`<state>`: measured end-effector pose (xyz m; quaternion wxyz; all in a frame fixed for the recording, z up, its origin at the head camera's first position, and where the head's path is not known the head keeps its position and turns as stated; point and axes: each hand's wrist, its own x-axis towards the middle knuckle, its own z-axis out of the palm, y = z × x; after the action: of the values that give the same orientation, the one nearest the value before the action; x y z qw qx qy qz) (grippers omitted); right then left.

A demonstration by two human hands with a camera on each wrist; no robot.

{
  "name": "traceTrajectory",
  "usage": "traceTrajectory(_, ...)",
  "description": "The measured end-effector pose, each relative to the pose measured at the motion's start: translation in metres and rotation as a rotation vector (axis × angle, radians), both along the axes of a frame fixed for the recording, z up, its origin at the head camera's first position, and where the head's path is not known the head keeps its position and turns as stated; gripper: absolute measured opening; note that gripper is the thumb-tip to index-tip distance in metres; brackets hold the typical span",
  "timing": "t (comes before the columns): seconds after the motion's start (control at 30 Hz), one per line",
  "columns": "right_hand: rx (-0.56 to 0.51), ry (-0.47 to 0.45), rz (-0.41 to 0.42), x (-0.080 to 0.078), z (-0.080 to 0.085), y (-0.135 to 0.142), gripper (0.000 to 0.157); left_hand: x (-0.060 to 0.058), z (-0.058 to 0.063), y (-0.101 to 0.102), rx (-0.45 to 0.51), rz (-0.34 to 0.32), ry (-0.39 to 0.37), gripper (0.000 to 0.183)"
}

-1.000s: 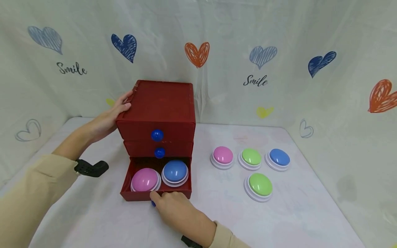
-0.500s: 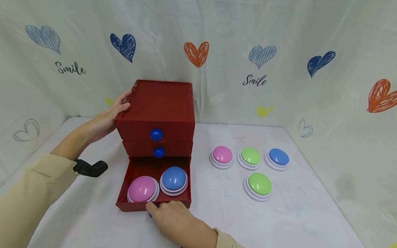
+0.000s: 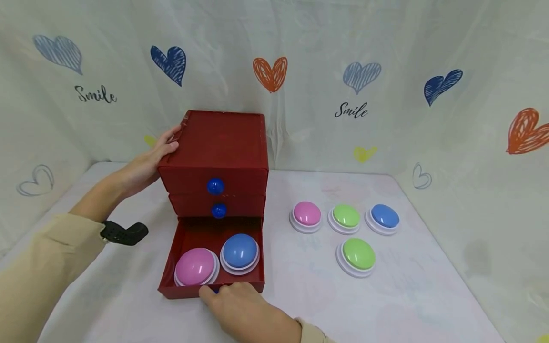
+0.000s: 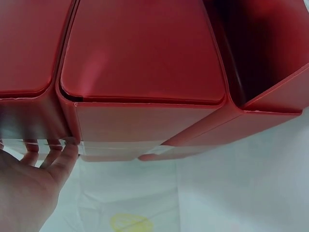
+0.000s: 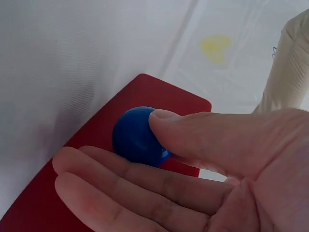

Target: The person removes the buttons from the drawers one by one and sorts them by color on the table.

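A red drawer cabinet with three stacked drawers stands on the table. Its bottom drawer is pulled out and holds a pink dome button and a blue dome button, both on white bases. My right hand pinches that drawer's blue ball knob between thumb and fingers. On the cabinet's left side lies my left hand, its fingers extended against the upper wall; the left wrist view shows these fingers touching the red side. The two upper drawers are closed.
Right of the cabinet, a pink button, a green button and a blue button form a row. Another green button sits in front of them. A white curtain with printed hearts hangs behind the table.
The bottom drawer has come further out toward me, drawn by my right hand on its knob. Both buttons inside have moved forward with it. My left hand stays against the cabinet.
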<state>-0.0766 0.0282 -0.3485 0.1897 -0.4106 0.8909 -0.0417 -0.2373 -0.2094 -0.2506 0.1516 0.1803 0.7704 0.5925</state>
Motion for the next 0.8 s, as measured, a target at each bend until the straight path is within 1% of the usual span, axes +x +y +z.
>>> traceTrajectory(0.1, -0.004, -0.007, -0.008, 0.001, 0.002, 0.002, 0.054, 0.0, -0.001, 0.0, 0.009, -0.004, 0.004, 0.061)
traceTrajectory(0.2, -0.051, -0.018, -0.017, 0.001, 0.009, 0.008, 0.037, 0.0, -0.001, 0.001, 0.014, -0.007, 0.003, 0.06)
traceTrajectory(0.27, -0.128, -0.06, -0.022, 0.0, 0.017, 0.014, 0.027, -0.001, -0.001, 0.001, 0.01, -0.007, 0.004, 0.06)
traceTrajectory(0.33, -0.225, -0.123, -0.023, -0.002, 0.026, 0.021, 0.024, -0.001, -0.001, 0.002, -0.002, -0.004, 0.007, 0.06)
traceTrajectory(0.4, -0.321, -0.146, -0.023, -0.006, 0.034, 0.029, 0.024, -0.002, -0.001, 0.001, -0.011, -0.001, 0.009, 0.06)
traceTrajectory(0.47, -0.397, -0.12, -0.037, -0.01, 0.039, 0.037, 0.022, -0.002, 0.0, 0.001, -0.023, 0.004, 0.011, 0.06)
traceTrajectory(0.53, -0.438, -0.06, -0.063, -0.015, 0.041, 0.044, 0.022, -0.002, 0.0, 0.001, -0.035, 0.011, 0.012, 0.061)
traceTrajectory(0.57, -0.444, -0.025, -0.079, -0.018, 0.04, 0.047, 0.022, -0.001, 0.0, 0.002, -0.04, 0.016, 0.013, 0.061)
traceTrajectory(0.63, -0.44, 0.015, -0.112, -0.023, 0.037, 0.051, 0.024, -0.001, 0.0, 0.001, -0.037, 0.027, 0.013, 0.062)
traceTrajectory(0.8, -0.386, 0.008, -0.186, -0.036, 0.025, 0.054, 0.031, 0.001, 0.0, 0.001, -0.02, 0.069, 0.009, 0.061)
